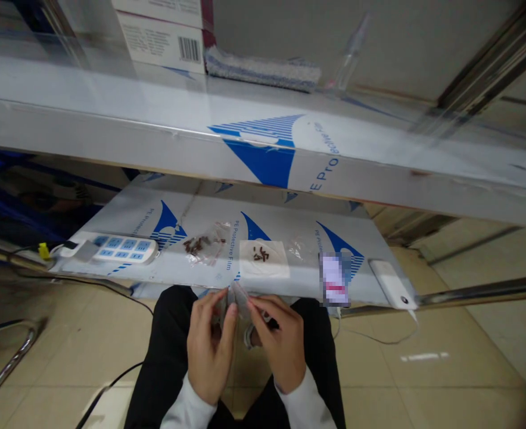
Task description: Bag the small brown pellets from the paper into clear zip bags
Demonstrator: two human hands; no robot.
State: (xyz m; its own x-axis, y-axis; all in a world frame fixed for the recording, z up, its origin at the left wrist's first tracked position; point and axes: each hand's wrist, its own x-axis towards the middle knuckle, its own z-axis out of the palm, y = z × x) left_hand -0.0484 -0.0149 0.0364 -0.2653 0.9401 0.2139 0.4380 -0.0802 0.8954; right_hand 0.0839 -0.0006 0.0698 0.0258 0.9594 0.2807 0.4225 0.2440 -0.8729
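Note:
My left hand (211, 339) and my right hand (280, 336) meet above my lap, at the front edge of the shelf. Between their fingertips is a small, thin greyish piece (240, 299), bag-like in look; its exact kind is unclear. The left thumb and fingers pinch its left side, and the right thumb and forefinger grip its right side. Just beyond them, a white paper square (269, 269) lies flat with several small brown pieces (261, 255) on it. A clear plastic bag (215, 253) with more brown pieces rests to its left. Another clear, crumpled plastic piece (298, 245) is to its right.
A power strip (126, 249) sits at the left end of the lower shelf (191, 199). Towards the right are a phone (334, 279) and a white power bank (392, 283) with a cable. The upper ledge (155, 128) holds boxes (159, 42) and a rolled grey cloth (263, 70).

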